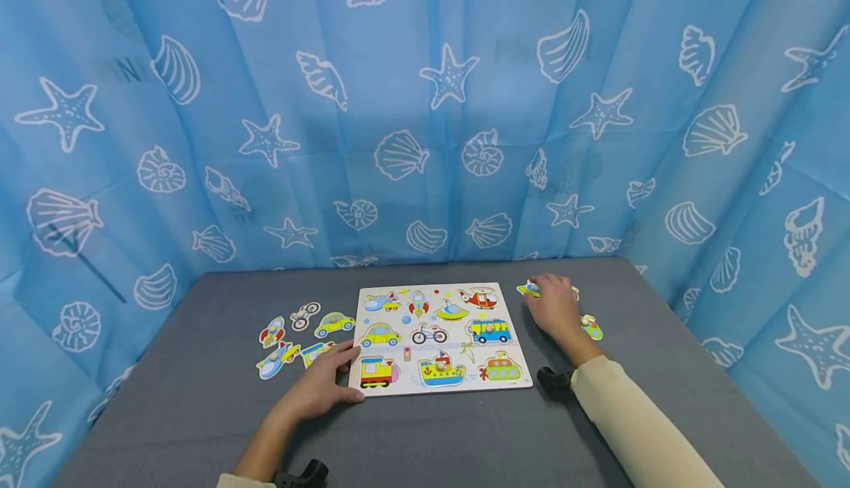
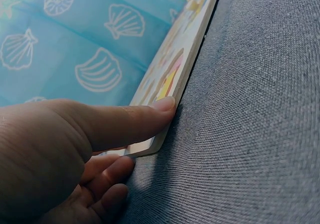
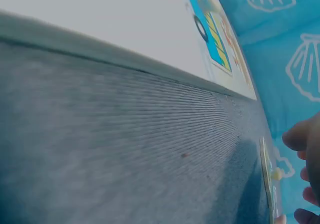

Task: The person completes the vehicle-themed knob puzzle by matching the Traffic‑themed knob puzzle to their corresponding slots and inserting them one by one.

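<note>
A wooden peg puzzle board [image 1: 412, 290] with vehicle pictures lies on the table. My left hand [image 1: 323, 385] grips its near left corner, thumb [image 2: 135, 121] along the front edge and the other fingers curled by the left side. Beyond the board's right side, my right hand [image 1: 555, 306] reaches over a small green and blue puzzle piece [image 1: 529, 289]. In the right wrist view, that hand's thumb [image 3: 299, 135] stands apart from the yellowish knob [image 3: 277, 174] of a piece. Knobbed bus [image 1: 490, 331], ship [image 1: 441, 371] and submarine [image 1: 501, 368] pieces sit in the board.
Left of the board lie loose rocket [image 1: 271, 333], bicycle [image 1: 305, 316], car [image 1: 335, 324] and airplane [image 1: 279, 360] pieces, plus one [image 1: 315, 354] partly behind my left hand. Another colourful piece [image 1: 590, 328] lies beside my right wrist. A blue shell-patterned curtain [image 1: 425, 200] hangs behind the grey table [image 1: 438, 436].
</note>
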### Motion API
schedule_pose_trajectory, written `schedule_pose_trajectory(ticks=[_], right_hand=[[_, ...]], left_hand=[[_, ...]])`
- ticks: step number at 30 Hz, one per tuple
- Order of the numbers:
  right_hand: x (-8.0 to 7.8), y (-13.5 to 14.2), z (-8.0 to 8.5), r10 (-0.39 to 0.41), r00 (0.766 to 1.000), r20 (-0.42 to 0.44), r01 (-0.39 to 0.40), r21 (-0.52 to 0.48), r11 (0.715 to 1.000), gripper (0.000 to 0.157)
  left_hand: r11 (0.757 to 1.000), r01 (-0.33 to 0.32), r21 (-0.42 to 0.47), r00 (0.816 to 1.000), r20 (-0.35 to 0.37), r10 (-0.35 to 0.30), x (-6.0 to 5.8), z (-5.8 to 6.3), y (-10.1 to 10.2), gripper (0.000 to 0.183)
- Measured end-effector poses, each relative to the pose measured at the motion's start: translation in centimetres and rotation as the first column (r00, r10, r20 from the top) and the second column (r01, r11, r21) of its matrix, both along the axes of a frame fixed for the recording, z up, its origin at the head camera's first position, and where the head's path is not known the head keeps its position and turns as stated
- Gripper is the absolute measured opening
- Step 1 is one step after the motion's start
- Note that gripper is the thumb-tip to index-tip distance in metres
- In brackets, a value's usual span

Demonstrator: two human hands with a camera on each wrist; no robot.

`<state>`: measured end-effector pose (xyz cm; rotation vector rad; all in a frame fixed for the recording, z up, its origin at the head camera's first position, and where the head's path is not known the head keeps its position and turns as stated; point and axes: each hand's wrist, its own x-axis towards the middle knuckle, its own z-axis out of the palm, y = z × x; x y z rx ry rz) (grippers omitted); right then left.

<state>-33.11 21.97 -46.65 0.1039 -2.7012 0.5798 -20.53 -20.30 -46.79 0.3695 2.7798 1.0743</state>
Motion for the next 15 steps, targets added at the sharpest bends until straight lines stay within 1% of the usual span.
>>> schedule_pose_trajectory(ticks=[3,5,10,15], right_hand=[[-0.4,0.1,0.0,-0.041,0.998,0.050,0.041,0.004,0.999,0.040],[-0.6,0.3,-0.1,-0.054,0.996,0.077,0.053,0.010,0.999,0.040],[-1.1,0.9,-0.1,-0.054,0.991,0.119,0.050,0.033,0.998,0.038],[-1.5,1.3,-0.3,-0.057,0.987,0.152,0.050,0.044,0.998,0.035]], left_hand=[[1.000,0.006,0.002,1.000,0.001,-0.006,0.0,-0.1,0.0,0.078],[1.000,0.004,0.001,1.000,0.001,-0.004,-0.1,0.0,0.0,0.077],[1.000,-0.006,-0.002,1.000,0.001,0.006,0.0,0.1,0.1,0.077],[1.000,0.001,0.003,1.000,0.000,-0.001,0.0,0.1,0.0,0.077]])
